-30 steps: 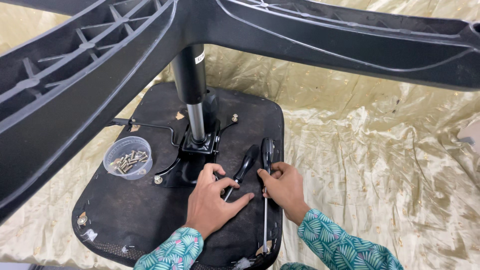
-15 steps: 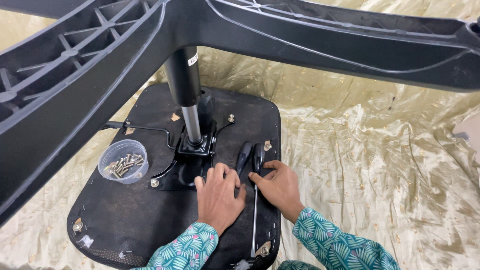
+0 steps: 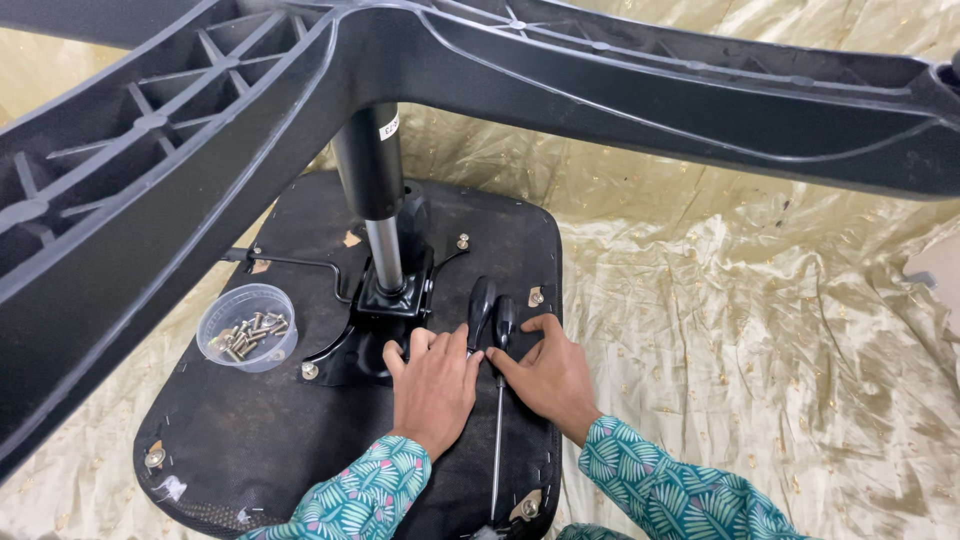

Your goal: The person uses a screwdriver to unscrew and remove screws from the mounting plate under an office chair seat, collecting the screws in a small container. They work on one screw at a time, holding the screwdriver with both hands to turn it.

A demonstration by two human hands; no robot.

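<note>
At the lower centre of the frame, the left hand lies flat, fingers loose and spread, on the black underside of an upturned chair seat, its fingertips touching the metal mounting plate at the foot of the gas-lift column. Just to its right, the right hand has thumb and forefinger pinched lightly about the black handle of a long screwdriver, whose shaft runs down toward the bottom edge of the frame. A second black handle, whether a lever or another tool cannot be told, lies touching it on the left.

The risks, as a judgement: the grip on the screwdriver looks light, so the tool could roll off the curved seat onto the gold cloth. The clear cup at the middle left sits near the seat's edge, and a knock from a forearm could tip it and scatter its screws into the wrinkled fabric. The five-arm base looms across the top of the frame, and leaning on the seat could rock it.

Counted: two hands, one screwdriver, one other handle, one cup holding a heap of screws too tangled to number, one column, and about six fasteners visible on the seat.
</note>
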